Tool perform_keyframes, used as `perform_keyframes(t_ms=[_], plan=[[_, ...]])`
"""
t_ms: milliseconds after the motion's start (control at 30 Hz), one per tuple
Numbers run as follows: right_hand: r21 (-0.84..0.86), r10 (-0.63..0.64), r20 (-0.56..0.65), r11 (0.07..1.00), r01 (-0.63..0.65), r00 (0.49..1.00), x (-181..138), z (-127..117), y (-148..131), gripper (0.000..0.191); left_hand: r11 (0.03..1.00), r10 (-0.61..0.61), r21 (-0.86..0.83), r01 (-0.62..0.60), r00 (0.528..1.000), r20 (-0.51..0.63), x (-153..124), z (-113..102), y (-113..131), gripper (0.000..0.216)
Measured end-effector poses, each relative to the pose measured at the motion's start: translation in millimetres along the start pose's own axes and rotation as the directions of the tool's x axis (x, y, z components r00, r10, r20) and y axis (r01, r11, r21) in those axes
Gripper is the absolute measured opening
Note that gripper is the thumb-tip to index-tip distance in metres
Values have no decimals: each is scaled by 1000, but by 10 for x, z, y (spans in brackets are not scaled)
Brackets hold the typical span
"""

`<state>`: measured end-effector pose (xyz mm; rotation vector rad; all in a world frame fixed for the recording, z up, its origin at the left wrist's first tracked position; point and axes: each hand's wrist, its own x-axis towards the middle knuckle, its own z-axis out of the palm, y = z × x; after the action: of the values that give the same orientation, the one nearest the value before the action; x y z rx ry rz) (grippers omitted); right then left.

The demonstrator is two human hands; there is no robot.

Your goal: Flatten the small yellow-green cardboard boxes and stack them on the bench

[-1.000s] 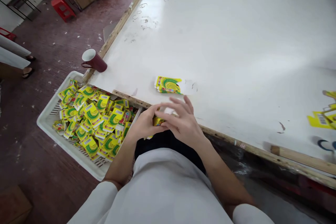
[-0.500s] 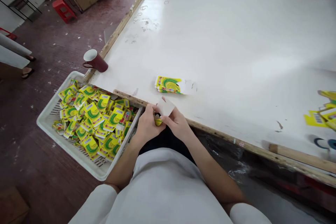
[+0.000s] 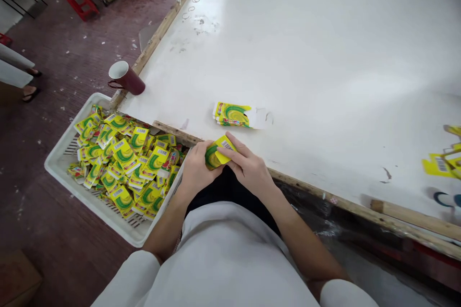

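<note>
Both my hands hold one small yellow-green printed carton point(image 3: 212, 156) over the table's front edge. My left hand point(image 3: 196, 168) wraps round its left end. My right hand point(image 3: 250, 167) grips the right end, fingers on the yellow flap with the barcode. Part of the carton is hidden by my fingers. Just beyond, a stack of similar flat cartons point(image 3: 233, 114) lies on the white table point(image 3: 306, 72), with a pale flap stretching to the right. At my left, a white plastic basket point(image 3: 94, 220) is heaped with many yellow-green cartons point(image 3: 122, 151).
A maroon mug point(image 3: 131, 81) stands at the table's left corner beside the wooden edge strip point(image 3: 160, 33). More yellow cartons point(image 3: 437, 164) lie at the far right near a wooden bar point(image 3: 414, 216). A red stool point(image 3: 79, 1) and a person's legs point(image 3: 16, 69) are on the left.
The carton's pale flap, raised before, is now folded down, and its yellow barcode side shows. My right hand has turned over it and both hands still hold the carton.
</note>
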<state>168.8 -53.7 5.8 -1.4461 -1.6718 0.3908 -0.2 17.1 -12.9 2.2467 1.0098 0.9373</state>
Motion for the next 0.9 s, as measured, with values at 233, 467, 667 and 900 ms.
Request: perform_keyframes(t_ms=[233, 467, 667, 900], plan=[[-47, -42, 176, 998, 51, 984, 6, -246, 14, 20, 996, 85, 19, -87, 994, 69, 78, -107, 75, 53], [-2, 25, -59, 1000, -25, 998, 73, 46, -72, 16, 989, 133, 55, -135, 990, 40, 26, -98, 142, 52], [53, 80, -291, 996, -67, 953, 208, 305, -136, 13, 994, 77, 82, -75, 997, -18, -42, -65, 158, 55], [111, -21, 0, 994, 21, 1000, 321, 223, -28, 17, 998, -46, 30, 46, 999, -18, -31, -132, 39, 56]])
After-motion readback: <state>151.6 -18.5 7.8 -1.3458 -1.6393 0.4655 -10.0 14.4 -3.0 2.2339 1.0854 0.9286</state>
